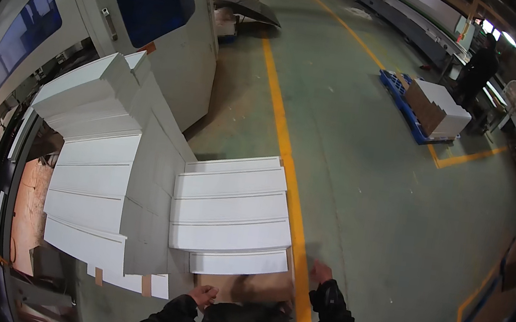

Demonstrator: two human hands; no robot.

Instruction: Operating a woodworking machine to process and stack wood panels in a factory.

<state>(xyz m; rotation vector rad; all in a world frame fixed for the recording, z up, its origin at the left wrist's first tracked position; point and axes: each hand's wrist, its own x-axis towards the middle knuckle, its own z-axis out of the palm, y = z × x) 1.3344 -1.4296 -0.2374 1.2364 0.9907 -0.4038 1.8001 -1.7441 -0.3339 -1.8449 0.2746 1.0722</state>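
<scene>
Left hand [204, 296] curled beside brown cardboard [267, 286], right hand [321, 273] curled near yellow floor line [277, 101]; can't tell either grip. White panel stack [228, 238] just ahead, beside taller stack [90, 175].

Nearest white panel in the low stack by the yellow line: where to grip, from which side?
Probably the near long edge of the white panel, from the person's side, right hand toward the right end. That edge faces the person, uncovered; the right end faces the yellow line, while the left sits close to the taller stack.
</scene>
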